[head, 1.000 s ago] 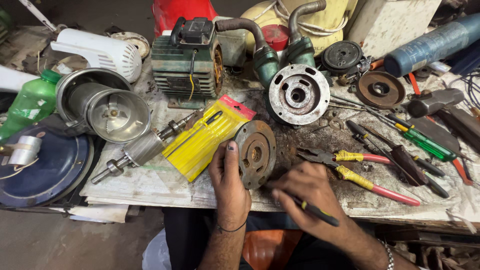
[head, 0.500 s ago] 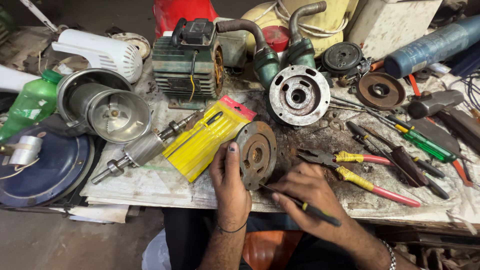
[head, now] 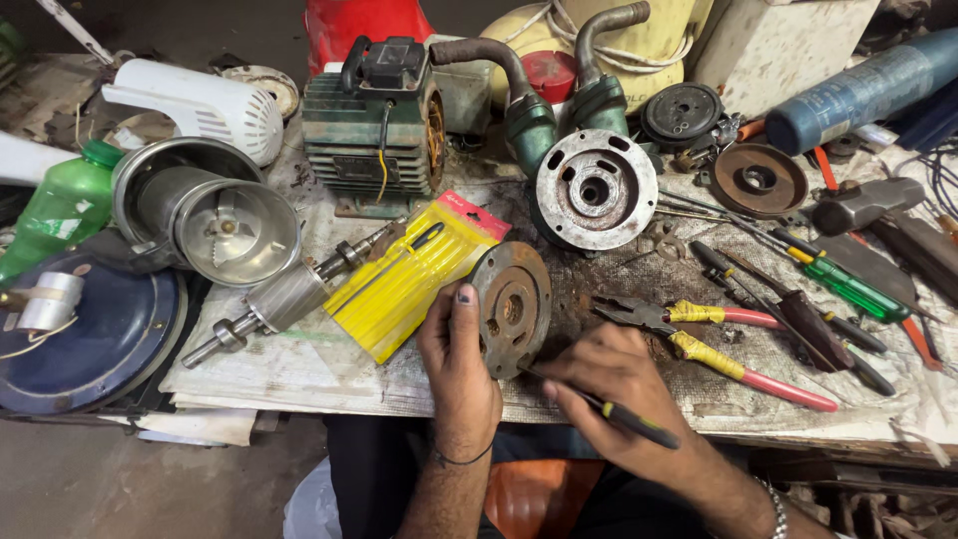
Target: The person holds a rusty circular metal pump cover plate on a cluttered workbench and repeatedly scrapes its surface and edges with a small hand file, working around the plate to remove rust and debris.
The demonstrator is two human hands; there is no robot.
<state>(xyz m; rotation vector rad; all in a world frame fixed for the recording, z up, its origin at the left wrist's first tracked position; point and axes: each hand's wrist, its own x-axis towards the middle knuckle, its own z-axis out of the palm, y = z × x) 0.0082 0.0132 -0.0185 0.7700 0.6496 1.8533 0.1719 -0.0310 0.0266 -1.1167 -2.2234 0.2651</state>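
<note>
**Rusty round plate held on edge at the counter's front**

Rusty round metal plate, a disc with a stepped centre hole, is standing tilted on its edge near the front edge of the counter, about midway along it. The left hand is closing around the plate's left rim, thumb lying up along the rim and the other fingers hidden behind the disc. The right hand is closing narrowly around a slim dark tool with a yellow band, its metal tip touching the plate's lower right edge.

Just left of the plate, a yellow blister pack of small tools is lying diagonally, touching a steel rotor shaft that is stretching toward the counter's left edge. Just right of the hands, two pliers with yellow and pink grips are lying pointing left. Behind the plate, toward the back edge, a grey round pump housing is facing up, joined to two green pipe elbows. A green finned motor is sitting at the back, left of the housing. A steel mixer jar is lying on its side at the left edge. A green-handled screwdriver is lying toward the right end, among other dark tools.
</note>
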